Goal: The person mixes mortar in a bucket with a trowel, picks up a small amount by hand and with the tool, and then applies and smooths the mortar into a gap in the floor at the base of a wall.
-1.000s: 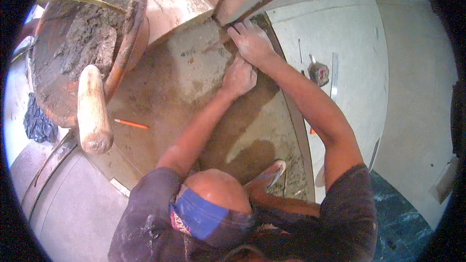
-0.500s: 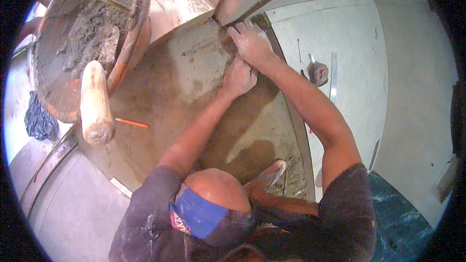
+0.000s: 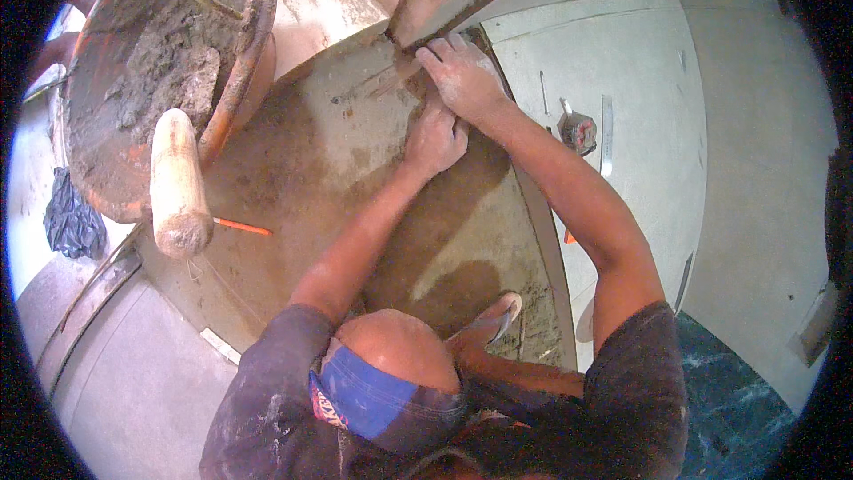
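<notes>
My left hand (image 3: 435, 140) is curled closed, low over the brown, damp-stained slab, close against the foot of an upright panel (image 3: 426, 9). Whatever its fingers hold is hidden beneath my other hand. Just beyond it, my right hand (image 3: 462, 80) reaches over the left fingertips. Its dusty fingers are stretched out and slightly apart, with the tips at the panel's lower edge. Around both hands the slab (image 3: 311, 178) shows dark wet patches and smears.
At left stands an orange tub (image 3: 133, 204) of grey mortar (image 3: 169, 71), with a thick wooden handle (image 3: 180, 187) by its rim. An orange pencil (image 3: 243, 226) lies beside that. A black plastic bag (image 3: 74, 218) is farther left. On the pale board at right lies a metal ruler (image 3: 607, 135).
Both hands stay at the panel's foot, and the left hand has shifted very slightly. The whole view has moved a little; nothing is visibly taken up or let go.
</notes>
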`<state>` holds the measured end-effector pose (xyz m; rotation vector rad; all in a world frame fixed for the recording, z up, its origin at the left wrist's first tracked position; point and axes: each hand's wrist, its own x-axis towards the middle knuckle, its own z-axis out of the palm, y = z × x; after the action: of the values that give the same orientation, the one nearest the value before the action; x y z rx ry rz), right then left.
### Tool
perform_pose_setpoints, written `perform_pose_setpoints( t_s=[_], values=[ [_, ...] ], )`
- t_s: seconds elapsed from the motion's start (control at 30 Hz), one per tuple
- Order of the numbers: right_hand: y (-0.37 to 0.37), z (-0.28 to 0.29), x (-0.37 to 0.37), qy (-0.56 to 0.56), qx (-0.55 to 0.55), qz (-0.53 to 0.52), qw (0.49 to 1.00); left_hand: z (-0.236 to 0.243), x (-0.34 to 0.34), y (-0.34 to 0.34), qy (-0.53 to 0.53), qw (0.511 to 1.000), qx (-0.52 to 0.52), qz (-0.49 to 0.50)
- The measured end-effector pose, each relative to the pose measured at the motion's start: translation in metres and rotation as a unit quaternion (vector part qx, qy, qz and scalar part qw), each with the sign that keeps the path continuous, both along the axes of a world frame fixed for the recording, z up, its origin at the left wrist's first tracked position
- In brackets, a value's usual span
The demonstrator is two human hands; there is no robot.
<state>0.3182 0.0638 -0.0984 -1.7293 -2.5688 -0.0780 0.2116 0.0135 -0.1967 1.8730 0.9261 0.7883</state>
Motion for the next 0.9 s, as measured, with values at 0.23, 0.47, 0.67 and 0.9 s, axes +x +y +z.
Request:
perform_pose_setpoints(
  t_s=[0.23,0.47,0.67,0.9],
  values=[
    [0.009,0.007,0.002,-0.017,-0.028,-0.059,0.998,-0.002,0.003,0.009,-0.036,0.999,0.017,0.005],
    [-0.005,0.017,0.008,0.064,0.031,-0.059,0.996,0.012,0.025,0.033,-0.119,0.992,0.033,0.023],
    [-0.029,0.049,0.013,0.142,0.058,-0.097,0.983,-0.006,0.056,0.056,0.030,0.982,-0.105,-0.153],
    [-0.094,0.058,0.027,0.192,0.043,-0.123,0.973,-0.014,0.054,0.056,-0.054,0.997,0.051,-0.028]
  ],
)
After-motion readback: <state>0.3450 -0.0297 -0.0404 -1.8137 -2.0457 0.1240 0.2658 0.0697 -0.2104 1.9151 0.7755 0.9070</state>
